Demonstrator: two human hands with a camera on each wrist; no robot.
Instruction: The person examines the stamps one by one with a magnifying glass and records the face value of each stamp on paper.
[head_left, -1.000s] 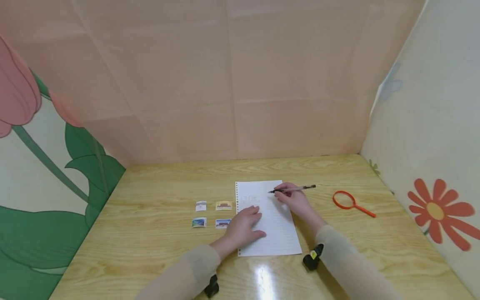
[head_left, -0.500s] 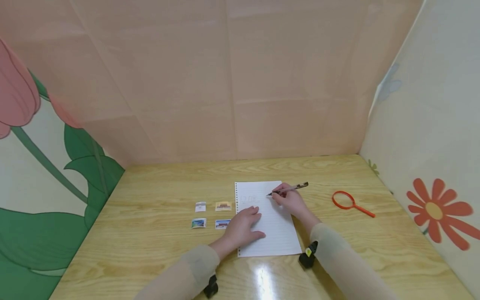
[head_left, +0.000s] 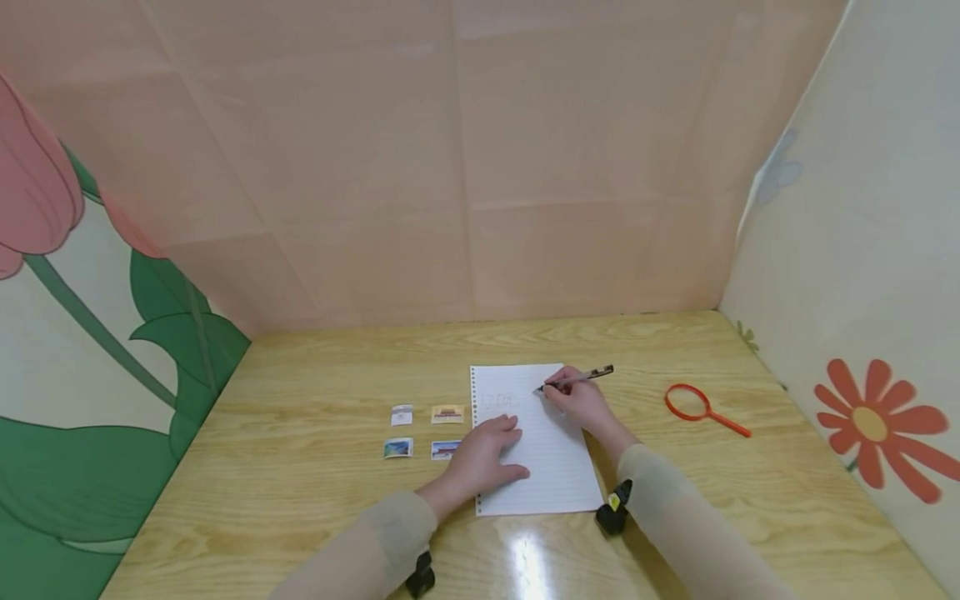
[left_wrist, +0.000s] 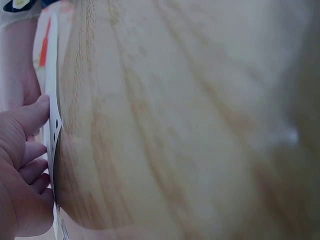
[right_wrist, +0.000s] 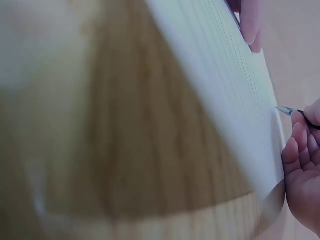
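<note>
A white lined sheet of loose-leaf paper lies on the wooden table, punched holes down its left edge. Faint handwriting shows near its top left. My right hand pinches a pen, the tip at the paper's upper part; in the right wrist view the pen's pointed tip sticks out past the fingertips. My left hand rests on the sheet's left side with fingers extended and thumb spread. In the left wrist view the left hand lies along the holed edge.
Left of the paper lie several small picture stamps, among them a yellow stamp and a blue-green stamp. One at lower right is partly covered by the left hand. A red magnifying glass lies to the right. A pinkish sheet backs the table.
My right hand has shifted slightly left with the pen, whose back end has swung left and tilted up a little. The left hand stays in place on the paper.
</note>
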